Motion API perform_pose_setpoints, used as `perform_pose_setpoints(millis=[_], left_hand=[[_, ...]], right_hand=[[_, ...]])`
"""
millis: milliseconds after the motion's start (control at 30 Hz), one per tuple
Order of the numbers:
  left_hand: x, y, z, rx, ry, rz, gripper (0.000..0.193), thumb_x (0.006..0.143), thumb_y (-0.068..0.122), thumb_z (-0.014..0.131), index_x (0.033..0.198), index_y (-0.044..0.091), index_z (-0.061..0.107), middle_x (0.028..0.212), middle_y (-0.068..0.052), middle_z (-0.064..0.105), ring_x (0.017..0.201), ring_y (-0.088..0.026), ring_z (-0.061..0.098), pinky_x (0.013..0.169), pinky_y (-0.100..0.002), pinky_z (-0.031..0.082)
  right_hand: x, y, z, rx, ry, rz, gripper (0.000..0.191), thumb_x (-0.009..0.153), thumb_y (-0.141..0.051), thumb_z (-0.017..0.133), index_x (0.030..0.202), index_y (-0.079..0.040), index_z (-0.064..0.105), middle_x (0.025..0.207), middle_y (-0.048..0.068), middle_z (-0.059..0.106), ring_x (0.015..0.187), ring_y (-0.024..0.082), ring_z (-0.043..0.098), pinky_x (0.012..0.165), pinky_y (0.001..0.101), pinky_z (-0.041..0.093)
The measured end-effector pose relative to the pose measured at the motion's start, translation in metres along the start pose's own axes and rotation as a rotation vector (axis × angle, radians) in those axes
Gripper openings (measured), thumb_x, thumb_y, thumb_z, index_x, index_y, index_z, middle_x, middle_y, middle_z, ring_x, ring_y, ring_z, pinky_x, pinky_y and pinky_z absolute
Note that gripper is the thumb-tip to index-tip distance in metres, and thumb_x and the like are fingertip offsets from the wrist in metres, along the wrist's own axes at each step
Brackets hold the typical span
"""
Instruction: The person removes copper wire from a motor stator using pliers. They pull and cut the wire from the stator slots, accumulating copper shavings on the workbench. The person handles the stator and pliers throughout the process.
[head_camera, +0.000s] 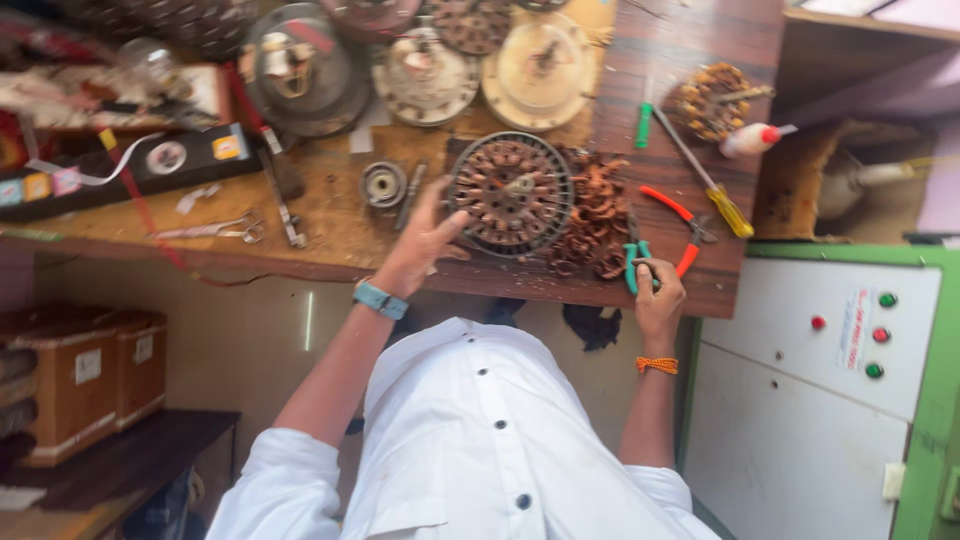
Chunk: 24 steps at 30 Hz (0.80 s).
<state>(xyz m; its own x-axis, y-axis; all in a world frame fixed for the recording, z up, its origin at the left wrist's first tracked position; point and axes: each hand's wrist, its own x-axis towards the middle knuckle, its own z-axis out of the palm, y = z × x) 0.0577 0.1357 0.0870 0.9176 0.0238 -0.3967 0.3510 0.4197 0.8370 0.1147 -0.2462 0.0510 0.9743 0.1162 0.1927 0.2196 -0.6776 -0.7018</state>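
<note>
L hand (425, 240) is steadying the round motor stator (511, 192) w/ spread fingers, R hand (657, 296) is closing its grip on green-handled pliers (633, 262) just right of it on the tabletop (340, 225); stator prob. slipping if pulled hard, wire snapping.

On the workbench (340, 225) the round stator (511, 192) lies between the left hand (425, 243) and a wire heap (592, 228), with pliers (637, 262) in the right hand (658, 298) beside it.

A cluttered wooden workbench (340, 225) stands beside a green-framed white cabinet (800, 400), with cardboard boxes (90, 375) shelved below.
</note>
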Motion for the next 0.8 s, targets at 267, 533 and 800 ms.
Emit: perform_pose_setpoints(millis=[267, 533, 800], left_hand=[[0.009, 0.011, 0.001, 0.019, 0.109, 0.141, 0.047, 0.109, 0.03, 0.052, 0.148, 0.006, 0.044, 0.132, -0.009, 0.061, 0.114, -0.019, 0.064, 0.085, -0.034, 0.06], [0.04, 0.036, 0.014, 0.267, 0.104, 0.156, 0.055, 0.102, 0.012, 0.056, 0.153, 0.011, 0.036, 0.122, -0.012, 0.061, 0.11, -0.016, 0.063, 0.093, -0.031, 0.058], [0.012, 0.011, 0.032, 0.269, 0.413, 0.329, 0.053, 0.103, 0.011, 0.063, 0.151, 0.01, 0.041, 0.118, -0.01, 0.063, 0.103, -0.015, 0.063, 0.087, -0.028, 0.055]], right_hand=[[0.013, 0.085, -0.008, 0.12, 0.093, 0.306, 0.018, 0.1, -0.014, 0.06, 0.106, -0.002, 0.072, 0.1, 0.011, 0.074, 0.092, 0.023, 0.073, 0.083, 0.0335, 0.055], [0.024, 0.132, -0.011, -0.225, 0.266, 0.286, 0.024, 0.094, -0.02, 0.074, 0.111, -0.004, 0.07, 0.103, 0.014, 0.069, 0.096, 0.033, 0.067, 0.084, 0.0443, 0.053], [0.034, 0.146, 0.0, -0.126, 0.153, 0.486, 0.039, 0.085, -0.006, 0.069, 0.124, -0.002, 0.064, 0.094, 0.016, 0.07, 0.078, 0.031, 0.07, 0.064, 0.0416, 0.058]])
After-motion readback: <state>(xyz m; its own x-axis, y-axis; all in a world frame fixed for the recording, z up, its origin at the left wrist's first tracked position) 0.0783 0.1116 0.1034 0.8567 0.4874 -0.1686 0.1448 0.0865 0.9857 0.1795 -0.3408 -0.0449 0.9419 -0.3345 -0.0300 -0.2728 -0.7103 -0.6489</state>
